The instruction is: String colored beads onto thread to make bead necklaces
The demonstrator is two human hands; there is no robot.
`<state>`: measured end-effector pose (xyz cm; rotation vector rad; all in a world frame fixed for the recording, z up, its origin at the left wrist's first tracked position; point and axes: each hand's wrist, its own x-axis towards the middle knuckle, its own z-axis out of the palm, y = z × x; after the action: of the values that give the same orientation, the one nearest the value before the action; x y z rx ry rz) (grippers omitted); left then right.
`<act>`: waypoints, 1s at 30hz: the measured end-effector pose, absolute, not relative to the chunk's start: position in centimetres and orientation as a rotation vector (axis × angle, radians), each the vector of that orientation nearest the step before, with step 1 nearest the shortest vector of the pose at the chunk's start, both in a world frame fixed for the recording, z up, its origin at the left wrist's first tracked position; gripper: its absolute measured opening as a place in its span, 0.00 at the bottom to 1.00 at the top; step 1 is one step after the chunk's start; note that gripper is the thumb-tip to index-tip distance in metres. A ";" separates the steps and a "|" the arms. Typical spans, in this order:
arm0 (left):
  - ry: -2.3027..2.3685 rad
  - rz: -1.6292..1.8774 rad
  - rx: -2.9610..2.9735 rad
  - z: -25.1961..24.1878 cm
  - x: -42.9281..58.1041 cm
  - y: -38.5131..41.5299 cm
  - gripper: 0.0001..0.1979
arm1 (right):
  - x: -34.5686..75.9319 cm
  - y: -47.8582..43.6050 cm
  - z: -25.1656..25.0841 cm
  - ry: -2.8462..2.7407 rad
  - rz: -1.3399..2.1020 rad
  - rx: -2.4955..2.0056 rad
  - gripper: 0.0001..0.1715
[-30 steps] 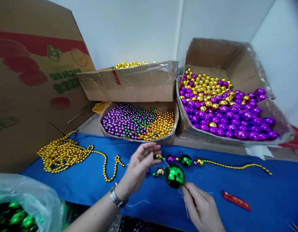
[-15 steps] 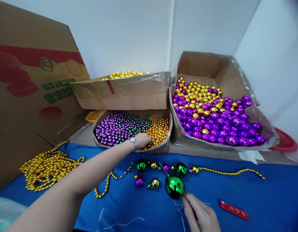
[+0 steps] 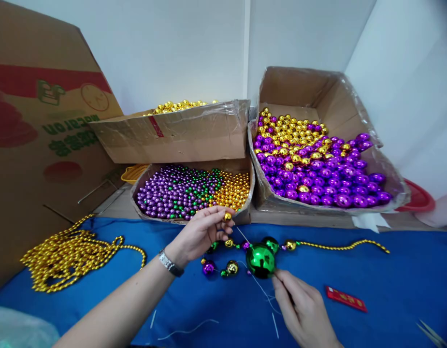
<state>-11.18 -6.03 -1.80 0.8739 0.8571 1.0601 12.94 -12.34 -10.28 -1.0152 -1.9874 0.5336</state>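
Between its fingertips my left hand (image 3: 205,229) pinches a small gold bead (image 3: 227,216), just in front of the box of small beads. My right hand (image 3: 303,304) is closed at the lower right edge of a large green ball bead (image 3: 260,260). From the top of that ball a thin pale needle or stiff thread end (image 3: 243,235) points up toward the gold bead, apart from it or barely at it; I cannot tell. Behind lies a strand with a purple bead (image 3: 208,268), a gold bead (image 3: 232,267) and a second green ball (image 3: 270,244), partly hidden.
A low box (image 3: 136,186) holds small purple, green and gold beads. The right box (image 3: 299,87) holds larger purple and gold ones. Gold bead strands (image 3: 74,256) lie left on the blue cloth (image 3: 408,280). A red packet (image 3: 346,298) and scissors tips (image 3: 431,333) are at right.
My left hand has come back from the small-bead box toward the green ball, now with a gold bead in its fingers. My right hand still holds the ball. The view has shifted slightly.
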 end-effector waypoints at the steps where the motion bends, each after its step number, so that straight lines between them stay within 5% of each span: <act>1: 0.843 1.062 0.850 -2.0 -11.0 -6.4 0.09 | 12.9 -12.4 -10.3 -1.991 0.537 -1.018 0.10; 14: 0.881 1.048 0.846 -2.5 -9.6 -7.6 0.11 | 13.3 -12.9 -10.9 -2.018 0.521 -1.060 0.09; 30: 1.177 0.930 1.865 -8.2 -4.1 -7.2 0.10 | 16.9 -10.7 -16.4 -2.113 0.347 -1.373 0.14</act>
<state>-4.12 -7.21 -8.21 1.8648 1.1770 0.9303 16.86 -10.70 -16.45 -1.3735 -2.1133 0.3470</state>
